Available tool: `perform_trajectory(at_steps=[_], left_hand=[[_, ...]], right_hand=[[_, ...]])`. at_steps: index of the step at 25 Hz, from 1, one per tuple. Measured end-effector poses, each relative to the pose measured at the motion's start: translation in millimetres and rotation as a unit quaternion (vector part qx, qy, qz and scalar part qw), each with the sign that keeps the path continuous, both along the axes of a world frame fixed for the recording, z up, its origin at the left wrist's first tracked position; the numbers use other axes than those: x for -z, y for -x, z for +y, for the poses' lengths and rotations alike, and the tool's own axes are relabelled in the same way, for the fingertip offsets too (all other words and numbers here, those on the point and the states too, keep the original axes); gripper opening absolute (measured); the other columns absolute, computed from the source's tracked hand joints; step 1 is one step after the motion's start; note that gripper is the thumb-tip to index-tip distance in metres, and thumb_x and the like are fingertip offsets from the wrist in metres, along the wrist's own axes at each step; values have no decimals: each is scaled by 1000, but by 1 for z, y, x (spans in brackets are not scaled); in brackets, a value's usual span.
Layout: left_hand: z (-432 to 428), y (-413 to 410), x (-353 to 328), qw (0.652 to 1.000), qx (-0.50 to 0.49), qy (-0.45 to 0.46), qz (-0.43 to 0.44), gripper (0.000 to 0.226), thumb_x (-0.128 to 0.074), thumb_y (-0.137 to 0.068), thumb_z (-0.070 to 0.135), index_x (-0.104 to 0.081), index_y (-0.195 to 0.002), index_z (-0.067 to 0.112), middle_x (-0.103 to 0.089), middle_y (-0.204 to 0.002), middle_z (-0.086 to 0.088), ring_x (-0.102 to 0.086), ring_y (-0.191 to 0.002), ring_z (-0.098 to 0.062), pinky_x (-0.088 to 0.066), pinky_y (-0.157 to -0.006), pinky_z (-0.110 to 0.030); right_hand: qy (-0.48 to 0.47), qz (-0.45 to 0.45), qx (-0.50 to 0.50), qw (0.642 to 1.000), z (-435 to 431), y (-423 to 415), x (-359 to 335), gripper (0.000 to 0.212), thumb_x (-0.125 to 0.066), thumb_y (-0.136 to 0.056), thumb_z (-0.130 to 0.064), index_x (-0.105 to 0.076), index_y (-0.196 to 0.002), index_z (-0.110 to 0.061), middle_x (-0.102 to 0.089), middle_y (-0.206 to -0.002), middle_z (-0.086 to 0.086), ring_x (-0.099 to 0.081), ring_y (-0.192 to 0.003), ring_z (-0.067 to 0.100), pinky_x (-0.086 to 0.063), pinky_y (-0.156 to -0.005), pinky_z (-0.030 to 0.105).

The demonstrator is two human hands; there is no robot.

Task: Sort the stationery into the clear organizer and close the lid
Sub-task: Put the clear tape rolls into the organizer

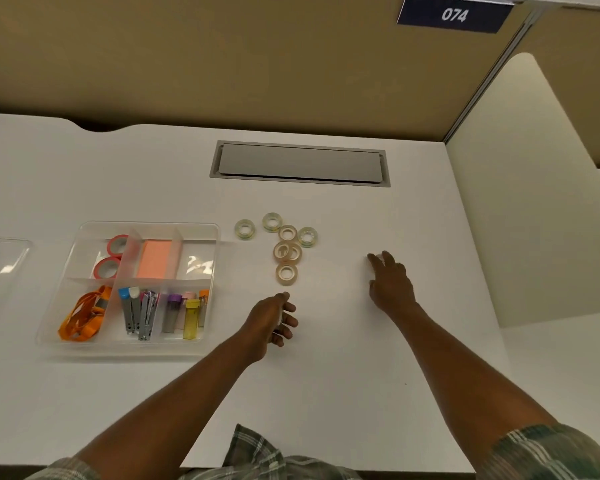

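The clear organizer lies at the left of the white desk. Its compartments hold red tape rolls, a pink note pad, an orange lanyard, small staplers and coloured tubes; the far right compartment looks empty. Several clear tape rolls lie loose to the right of it. My left hand hovers just below them, fingers curled around a small pale thing. My right hand rests further right, fingers spread, its tips on a small pale object.
The clear lid lies at the far left edge of the desk. A grey cable hatch is set into the desk behind the rolls. Tan partition walls stand at the back, and a white divider on the right.
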State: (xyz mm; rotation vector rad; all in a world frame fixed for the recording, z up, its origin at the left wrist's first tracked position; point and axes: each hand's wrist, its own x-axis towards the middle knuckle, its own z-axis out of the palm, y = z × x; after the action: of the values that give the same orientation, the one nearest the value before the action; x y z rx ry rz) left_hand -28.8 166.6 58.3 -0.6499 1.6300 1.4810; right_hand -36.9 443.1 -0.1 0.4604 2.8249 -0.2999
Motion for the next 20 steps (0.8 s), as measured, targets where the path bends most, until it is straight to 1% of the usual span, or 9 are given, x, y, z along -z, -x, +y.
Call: perform_trajectory(at_steps=[3, 5, 7, 9, 11, 13, 15, 17, 20], left_hand=[[-9, -3, 0, 1000, -11, -3, -2, 32, -43, -99, 33, -58, -101, 5, -62, -87, -17, -51, -57, -23, -36, -48, -28], [-18, -3, 0, 1000, -27, -5, 0, 30, -43, -97, 31, -58, -99, 6, -59, -86, -16, -49, -57, -23, -35, -48, -28], [-28, -3, -1, 999, -40, -13, 9, 29, -42, -94, 29, -58, -98, 5, -56, -86, -16, -48, -57, -22, -35, -47, -28], [-38, -1, -4, 999, -38, -25, 30, 31, -40, -92, 25, -59, -101, 3, -54, -86, -15, -50, -57, -22, -39, -47, -28], [-50, 5, -12, 998, -5, -24, 62, 34, -44, -88, 27, -59, -106, 3, -54, -90, -14, -57, -62, -24, -48, -51, -34], [-66, 16, -21, 986, 67, 43, 143, 36, -54, -85, 32, -60, -113, 11, -59, -102, -10, -66, -74, -24, -59, -67, -42], [-91, 30, -26, 930, 154, 173, 284, 47, -67, -85, 33, -55, -128, 19, -57, -119, -4, -64, -97, -20, -56, -84, -35], [-122, 46, -27, 865, 172, 262, 392, 65, -73, -84, 33, -45, -141, 19, -54, -130, -4, -56, -113, -20, -45, -91, -28], [-161, 71, -16, 816, 151, 329, 450, 77, -76, -81, 34, -38, -146, 16, -60, -132, -9, -56, -117, -28, -46, -99, -40]], right_hand=[[-19, 48, -11, 999, -13, -5, -1, 43, -51, -88, -7, -50, -130, -15, -48, -121, 15, -50, -102, 34, -50, -69, 40], [29, 63, 30, 997, -30, -9, -7, 40, -58, -86, -18, -52, -126, -17, -50, -114, 13, -54, -99, 33, -50, -72, 40], [132, 93, 104, 981, -53, -10, -15, 40, -62, -84, -29, -56, -122, -19, -58, -109, 10, -59, -97, 29, -52, -80, 39], [284, 116, 170, 936, -81, -8, -31, 30, -62, -87, -34, -61, -115, -23, -68, -102, 8, -66, -91, 25, -55, -79, 39], [445, 91, 211, 866, -115, -2, -51, 22, -60, -90, -30, -63, -111, -27, -71, -100, 7, -70, -83, 22, -58, -69, 34], [507, 72, 185, 839, -149, 10, -67, 25, -59, -90, -24, -63, -114, -28, -70, -102, 4, -71, -83, 20, -58, -67, 29], [520, 66, 125, 843, -183, 26, -77, 30, -61, -86, -24, -62, -115, -32, -69, -102, 0, -70, -86, 19, -59, -69, 28], [482, 76, 46, 872, -216, 44, -82, 36, -66, -84, -26, -59, -119, -32, -67, -105, -6, -70, -84, 15, -59, -72, 28], [360, 135, -98, 918, -256, 71, -81, 48, -70, -85, -32, -54, -129, -25, -63, -112, -9, -67, -79, 9, -54, -71, 24]])
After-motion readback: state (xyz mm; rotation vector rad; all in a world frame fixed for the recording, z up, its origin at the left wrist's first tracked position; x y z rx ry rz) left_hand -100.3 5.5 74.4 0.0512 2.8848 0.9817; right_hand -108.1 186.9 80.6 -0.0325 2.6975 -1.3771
